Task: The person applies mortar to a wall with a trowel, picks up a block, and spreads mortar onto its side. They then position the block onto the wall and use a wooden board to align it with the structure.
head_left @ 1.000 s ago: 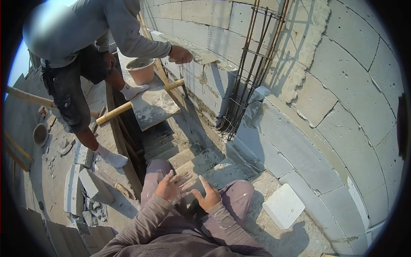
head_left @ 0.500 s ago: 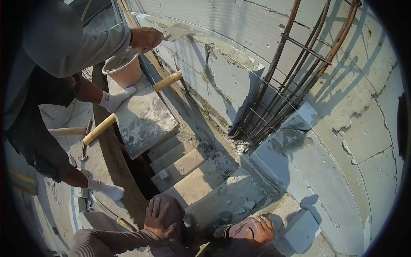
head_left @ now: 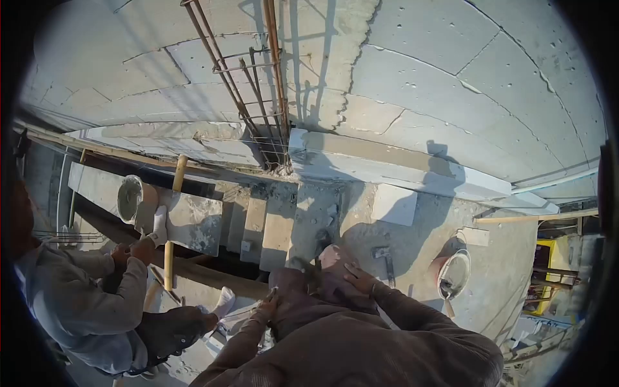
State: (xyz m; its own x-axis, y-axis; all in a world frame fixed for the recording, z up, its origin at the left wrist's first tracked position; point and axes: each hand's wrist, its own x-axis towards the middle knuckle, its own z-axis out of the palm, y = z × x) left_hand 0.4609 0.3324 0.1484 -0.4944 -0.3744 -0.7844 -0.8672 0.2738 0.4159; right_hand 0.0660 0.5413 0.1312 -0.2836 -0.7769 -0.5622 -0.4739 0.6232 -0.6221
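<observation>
My left hand (head_left: 267, 303) rests against the side of my left thigh, its fingers small and partly hidden but seemingly laid flat. On my right thigh lies my right hand (head_left: 359, 279), fingers stretched out and holding nothing. Both knees are bent, in dusty trousers (head_left: 332, 258). A hammer (head_left: 385, 261) lies on the slab to the right of my knees. Farther right stands a bucket (head_left: 454, 275) with grey mortar in it. A pale block (head_left: 394, 204) lies flat in front of my right knee.
Left, a co-worker (head_left: 84, 290) in a grey top holds both hands close together beside a mortar bucket (head_left: 137, 198) on a board (head_left: 193, 219). A dark gap (head_left: 248, 267) runs below that board. Upright rebar (head_left: 255, 97) stands at the block wall (head_left: 445, 84).
My view has swung right and shows more of the wall and slab. My left hand has slid from knee to thigh. The co-worker's hand has left the wall top.
</observation>
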